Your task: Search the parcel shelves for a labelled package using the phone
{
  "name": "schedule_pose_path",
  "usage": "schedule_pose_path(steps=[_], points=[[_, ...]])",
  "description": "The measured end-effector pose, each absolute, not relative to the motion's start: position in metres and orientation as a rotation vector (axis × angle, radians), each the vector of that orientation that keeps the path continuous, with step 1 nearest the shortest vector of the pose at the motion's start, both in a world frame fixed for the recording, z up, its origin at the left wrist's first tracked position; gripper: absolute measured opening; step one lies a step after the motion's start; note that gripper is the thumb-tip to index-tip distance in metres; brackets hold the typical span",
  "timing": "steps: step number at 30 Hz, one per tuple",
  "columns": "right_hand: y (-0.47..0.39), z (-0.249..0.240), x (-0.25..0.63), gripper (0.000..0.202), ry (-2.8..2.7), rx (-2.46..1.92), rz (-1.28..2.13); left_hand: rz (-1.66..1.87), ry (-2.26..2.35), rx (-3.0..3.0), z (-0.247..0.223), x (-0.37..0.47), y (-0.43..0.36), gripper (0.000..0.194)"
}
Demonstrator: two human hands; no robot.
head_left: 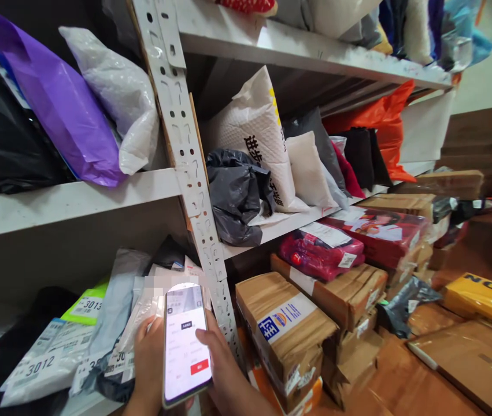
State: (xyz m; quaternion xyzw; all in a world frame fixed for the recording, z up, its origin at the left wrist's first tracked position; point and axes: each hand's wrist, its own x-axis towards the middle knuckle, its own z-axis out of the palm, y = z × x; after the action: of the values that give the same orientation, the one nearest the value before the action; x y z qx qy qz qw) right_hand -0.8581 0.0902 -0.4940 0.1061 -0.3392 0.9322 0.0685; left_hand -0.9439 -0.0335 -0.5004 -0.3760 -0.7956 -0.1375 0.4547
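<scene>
At the bottom of the frame, left of centre, both hands hold a phone (185, 344) upright with its lit screen facing the camera, tilted so it can be read from above. The left hand (148, 361) wraps around the phone's left edge and back, fingers closed on it to carry its weight. The right hand (224, 367) steadies the right edge, its thumb laid over the screen just above a red button, a placing that leaves the thumb free to tap; it too is closed on the phone.

Just behind the phone, on the lowest shelf at lower left, grey and white parcel bags (55, 352) lie stacked with their number labels turned outward, 3012 and 3013 readable, so each can be found at a glance. A perforated metal post (185, 144) runs from the top of the frame down to the phone. In the upper left, a purple bag (59, 104) leans on its shelf (76, 199). To the right of centre, taped cardboard boxes (289, 329) sit piled on the floor, probably too bulky for the shelves
</scene>
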Motion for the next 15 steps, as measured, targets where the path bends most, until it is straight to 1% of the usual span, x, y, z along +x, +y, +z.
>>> schedule_pose_path(steps=[6, 15], points=[[0.094, -0.492, -0.866, 0.050, -1.025, 0.347, 2.746, -0.107, -1.797, -1.037, -0.499, -0.948, -0.036, 0.013], [0.096, -0.492, -0.865, 0.044, -1.040, 0.363, 2.715, -0.107, -1.834, -0.978, -0.496, -0.937, -0.030, 0.021]])
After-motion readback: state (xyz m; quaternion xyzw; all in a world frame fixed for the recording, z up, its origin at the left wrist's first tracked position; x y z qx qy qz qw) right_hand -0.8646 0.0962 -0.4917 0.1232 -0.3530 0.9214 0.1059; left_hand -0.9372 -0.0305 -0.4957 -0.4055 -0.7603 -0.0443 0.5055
